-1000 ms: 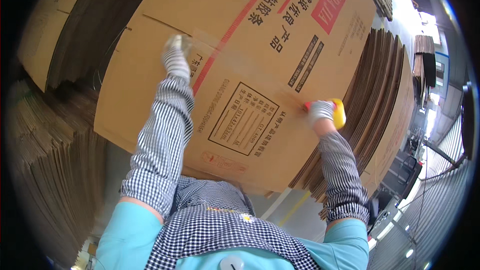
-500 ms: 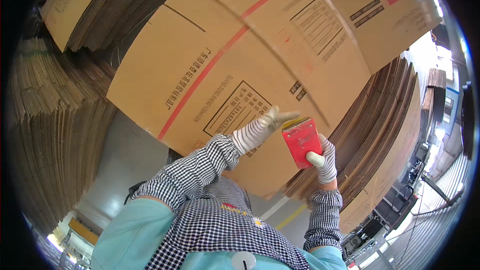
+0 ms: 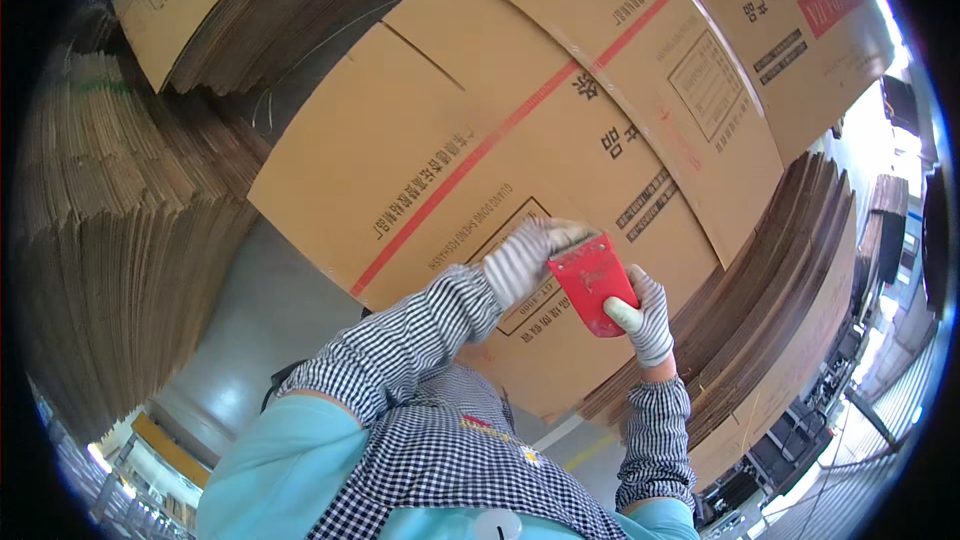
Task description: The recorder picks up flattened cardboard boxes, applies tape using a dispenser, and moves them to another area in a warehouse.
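In my right hand (image 3: pixel 650 322) is a red, flat, block-shaped tool (image 3: pixel 592 282) with small rivets along its far edge. The gloved thumb presses on its face and the fingers go behind it. My left hand (image 3: pixel 520 258), in a striped white glove, is at the tool's far left corner. Motion blurs it, and whether its fingers grip anything does not show. Below both hands lies a large flat cardboard box sheet (image 3: pixel 420 155) with a red stripe and dark print. A second printed sheet (image 3: pixel 600 0) overlaps its far right side.
Tall stacks of folded cardboard (image 3: pixel 150 200) stand at the left, with another stack (image 3: pixel 220 25) at the far left. More layered cardboard (image 3: pixel 740 290) rises on the right. Grey floor (image 3: pixel 235 330) shows between the left stack and the sheet.
The near sheet has shifted against the overlapping one, uncovering more dark print. My left hand has come against the red tool's far edge; the yellow strip seen there before is hidden.
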The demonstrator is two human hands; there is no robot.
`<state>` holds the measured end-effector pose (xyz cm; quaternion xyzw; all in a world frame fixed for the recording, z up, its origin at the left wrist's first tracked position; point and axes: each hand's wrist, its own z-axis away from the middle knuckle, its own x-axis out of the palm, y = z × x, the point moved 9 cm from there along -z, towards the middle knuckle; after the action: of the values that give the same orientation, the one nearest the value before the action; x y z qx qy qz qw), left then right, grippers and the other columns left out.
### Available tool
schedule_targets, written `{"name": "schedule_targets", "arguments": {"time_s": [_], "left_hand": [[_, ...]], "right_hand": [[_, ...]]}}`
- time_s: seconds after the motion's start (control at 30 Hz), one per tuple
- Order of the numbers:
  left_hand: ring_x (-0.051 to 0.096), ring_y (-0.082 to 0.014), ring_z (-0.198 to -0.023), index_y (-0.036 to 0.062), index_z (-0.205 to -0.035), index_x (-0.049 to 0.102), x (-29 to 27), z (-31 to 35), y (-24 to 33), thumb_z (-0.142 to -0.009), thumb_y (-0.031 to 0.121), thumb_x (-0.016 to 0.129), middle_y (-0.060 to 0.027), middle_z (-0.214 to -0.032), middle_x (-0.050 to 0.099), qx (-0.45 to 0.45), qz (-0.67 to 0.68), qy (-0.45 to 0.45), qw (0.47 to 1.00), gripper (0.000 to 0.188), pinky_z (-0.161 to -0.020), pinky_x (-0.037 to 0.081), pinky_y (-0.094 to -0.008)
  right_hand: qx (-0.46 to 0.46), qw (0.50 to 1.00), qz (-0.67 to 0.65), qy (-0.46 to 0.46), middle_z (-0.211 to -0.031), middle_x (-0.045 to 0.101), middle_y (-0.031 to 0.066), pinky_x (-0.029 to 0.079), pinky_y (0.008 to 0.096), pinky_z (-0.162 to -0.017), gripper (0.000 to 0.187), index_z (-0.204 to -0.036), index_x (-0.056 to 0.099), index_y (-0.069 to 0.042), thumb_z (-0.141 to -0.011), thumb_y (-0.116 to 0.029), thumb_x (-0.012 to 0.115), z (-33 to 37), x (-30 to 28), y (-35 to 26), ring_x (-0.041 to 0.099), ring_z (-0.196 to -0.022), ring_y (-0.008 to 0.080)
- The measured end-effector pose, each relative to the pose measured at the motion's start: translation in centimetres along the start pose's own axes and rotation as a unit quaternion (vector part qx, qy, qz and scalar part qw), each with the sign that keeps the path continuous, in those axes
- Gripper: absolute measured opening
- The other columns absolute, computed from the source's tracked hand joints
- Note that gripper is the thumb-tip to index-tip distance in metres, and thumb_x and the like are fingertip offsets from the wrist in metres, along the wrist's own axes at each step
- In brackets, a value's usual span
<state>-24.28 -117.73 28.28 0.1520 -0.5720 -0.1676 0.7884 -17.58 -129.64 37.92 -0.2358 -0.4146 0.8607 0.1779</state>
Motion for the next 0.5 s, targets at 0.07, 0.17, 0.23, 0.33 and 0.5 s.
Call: {"name": "schedule_targets", "arguments": {"time_s": [0.07,0.17,0.23,0.33,0.5], "left_hand": [[0.067,-0.0170,-0.098,0.0041,-0.110,0.069,-6.6,-2.0,-3.1,-0.098,0.054,0.049,-0.0068,-0.107,0.071,-0.342,-0.086,0.075,0.933,0.055,-0.089,0.053,-0.0330],[0.063,-0.0239,-0.073,0.0020,-0.096,0.070,-17.7,-1.9,11.7,-0.080,0.018,0.076,-0.0108,-0.086,0.072,0.073,-0.393,0.426,0.811,0.023,-0.075,0.056,-0.0358],[0.056,-0.0226,-0.116,0.0005,-0.104,0.071,-19.5,0.1,18.7,-0.088,0.026,0.071,-0.0121,-0.132,0.058,0.339,-0.138,0.400,0.841,0.031,-0.099,0.048,-0.0370],[0.037,-0.0288,-0.139,0.0013,-0.118,0.067,-14.8,0.9,23.2,-0.086,0.020,0.072,-0.0184,-0.145,0.047,0.198,-0.727,0.490,0.439,0.038,-0.115,0.032,-0.0433],[0.035,-0.0357,-0.140,0.0009,-0.129,0.058,-18.0,4.0,26.2,-0.091,0.028,0.064,-0.0237,-0.145,0.045,0.314,-0.563,0.661,0.384,0.047,-0.115,0.031,-0.0519]], "right_hand": [[-0.034,0.998,0.047,-0.024,-0.086,0.068,0.0053,0.052,0.0290,-0.073,0.071,-0.108,0.064,0.004,-0.068,-0.050,0.085,-2.4,1.5,-1.8,0.063,-0.081,0.0117],[0.062,0.996,0.036,-0.058,-0.084,0.071,0.0089,0.055,0.0305,-0.069,0.060,-0.109,0.065,0.006,-0.075,-0.040,0.082,-5.6,0.9,-0.3,0.067,-0.076,0.0147],[0.089,0.989,0.112,-0.045,-0.085,0.072,0.0108,0.056,0.0314,-0.069,0.060,-0.109,0.066,0.006,-0.075,-0.041,0.082,-7.3,-1.6,1.4,0.069,-0.075,0.0164],[0.159,0.952,0.259,-0.038,-0.087,0.073,0.0170,0.057,0.0350,-0.072,0.063,-0.109,0.069,0.005,-0.075,-0.047,0.080,-10.1,-2.9,5.6,0.072,-0.077,0.0224],[0.197,0.921,0.326,-0.084,-0.085,0.072,0.0194,0.056,0.0381,-0.073,0.074,-0.108,0.069,0.006,-0.074,-0.060,0.075,-14.1,-4.0,7.7,0.072,-0.080,0.0275]]}}
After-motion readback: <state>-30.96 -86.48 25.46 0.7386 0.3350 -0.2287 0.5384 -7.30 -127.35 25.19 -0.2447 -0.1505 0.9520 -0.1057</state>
